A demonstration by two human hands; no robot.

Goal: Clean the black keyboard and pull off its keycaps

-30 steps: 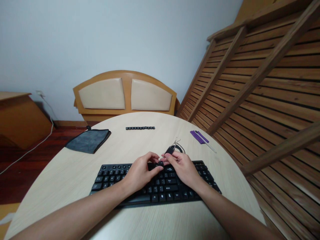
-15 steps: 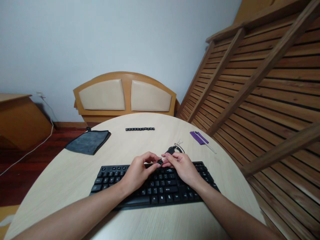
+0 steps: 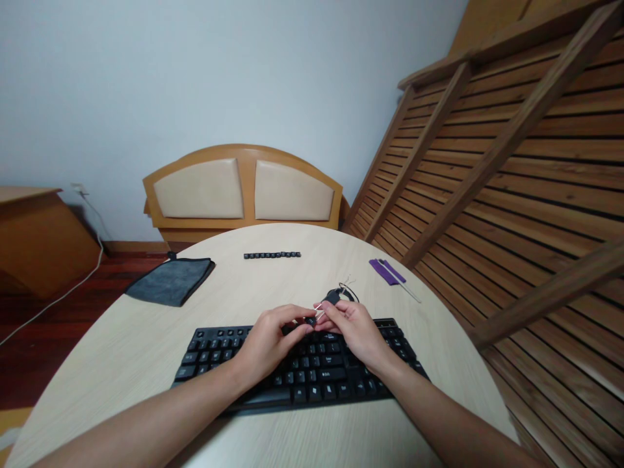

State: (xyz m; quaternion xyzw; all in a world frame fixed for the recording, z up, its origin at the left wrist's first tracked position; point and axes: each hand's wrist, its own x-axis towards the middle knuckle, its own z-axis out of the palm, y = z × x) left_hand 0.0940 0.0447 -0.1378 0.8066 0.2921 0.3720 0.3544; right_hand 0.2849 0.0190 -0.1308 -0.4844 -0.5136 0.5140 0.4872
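Note:
A small black keycap [image 3: 311,320] is pinched between the thumb and fingers of my left hand [image 3: 273,335], just above the upper part of a black keyboard [image 3: 312,377]. My right hand [image 3: 353,325] is closed on a thin, pale wire-like tool [image 3: 320,312], whose near end reaches the keycap. Blurred forked wire ends show above the right hand, and they seem to belong to the same tool. Both hands almost meet, and they cover part of the keyboard's top rows. Past the right fingers lies a coiled black cable [image 3: 347,292].
A row of several black keycaps [image 3: 272,255] lies toward the far side of the round table [image 3: 117,364]. A folded grey cloth [image 3: 170,281] rests at the left. At the right, a thin stick-like brush [image 3: 400,281] lies across a purple cloth [image 3: 384,272].
The keycap in my left hand has turned and dropped slightly, and the pale tool now shows between my hands. Its forked far ends have blurred. The camera view has tilted slightly.

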